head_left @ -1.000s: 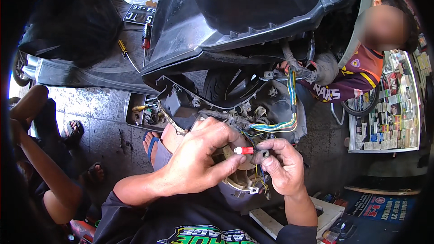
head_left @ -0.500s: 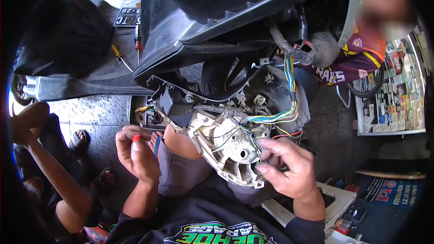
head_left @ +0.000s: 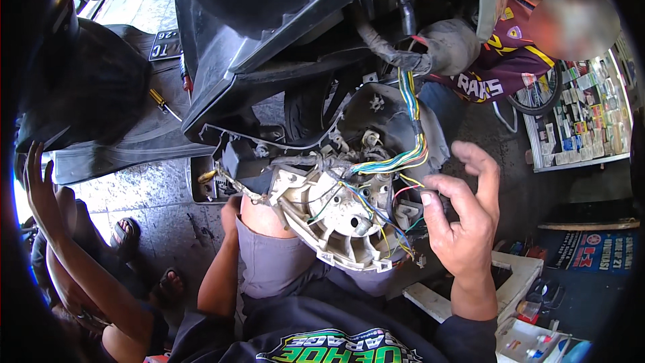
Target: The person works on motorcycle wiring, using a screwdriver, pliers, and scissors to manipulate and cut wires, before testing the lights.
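A dirty white plastic light housing, with ribs and round openings, rests across my lap, facing back up. At its right edge my right hand has thumb and forefinger pinched together at the end of a thin yellow wire; a red wire runs up beside it. The other fingers are raised. Above the housing, a bundle of coloured wires bends up to a grey sleeve under the scooter's body. My left hand reaches down beside my knee, near a tray; its fingers are hidden.
The scooter's dark panel spans the top. A yellow-handled screwdriver lies on its floorboard. One person's arm is raised at the left; another person sits at upper right. A white stool and display case stand right.
My left hand has dropped from chest height, with a small red piece, to beside my knee; that piece no longer shows. My right hand has shifted right, off the housing's middle wires. The view has moved.
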`<state>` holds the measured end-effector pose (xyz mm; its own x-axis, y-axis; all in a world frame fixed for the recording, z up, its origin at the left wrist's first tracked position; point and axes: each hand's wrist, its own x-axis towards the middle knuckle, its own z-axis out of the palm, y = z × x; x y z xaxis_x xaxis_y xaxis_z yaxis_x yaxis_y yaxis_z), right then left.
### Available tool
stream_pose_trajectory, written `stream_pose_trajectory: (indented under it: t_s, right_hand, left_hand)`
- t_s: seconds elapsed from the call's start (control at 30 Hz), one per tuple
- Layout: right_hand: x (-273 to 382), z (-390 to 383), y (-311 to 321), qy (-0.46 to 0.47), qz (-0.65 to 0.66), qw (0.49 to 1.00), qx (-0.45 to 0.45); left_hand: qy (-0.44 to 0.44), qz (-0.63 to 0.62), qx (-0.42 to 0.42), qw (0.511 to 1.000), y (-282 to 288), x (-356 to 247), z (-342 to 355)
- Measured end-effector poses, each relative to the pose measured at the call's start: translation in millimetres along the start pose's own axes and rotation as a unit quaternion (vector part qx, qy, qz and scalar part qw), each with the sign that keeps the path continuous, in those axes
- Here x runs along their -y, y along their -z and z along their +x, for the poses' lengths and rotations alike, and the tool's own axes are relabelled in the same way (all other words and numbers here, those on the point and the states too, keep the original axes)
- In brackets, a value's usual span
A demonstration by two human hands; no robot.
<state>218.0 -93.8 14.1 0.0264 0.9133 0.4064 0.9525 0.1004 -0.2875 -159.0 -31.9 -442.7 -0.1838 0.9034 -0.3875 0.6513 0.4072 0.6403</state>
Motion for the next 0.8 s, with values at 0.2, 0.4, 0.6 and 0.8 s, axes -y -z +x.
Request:
stream_pose_trajectory:
  t_s: [0.2,0.4,0.6,0.8]
  right_hand:
    - [-5,10,-12,0.041,-0.021,0.998,0.049]
    - [-14,24,-24,0.083,0.006,0.995,0.058]
    - [-26,18,-24,0.093,0.019,0.995,0.041]
    - [-26,8,-36,0.110,0.092,0.989,-0.029]
  left_hand:
    - [0.025,0.225,0.104,0.968,-7,-35,0]
    - [0.003,0.178,0.107,0.978,1,-29,0]
    - [-0.197,-0.188,-0.236,0.933,89,-106,-53]
    - [-0.553,-0.089,-0.228,0.796,193,-296,-139]
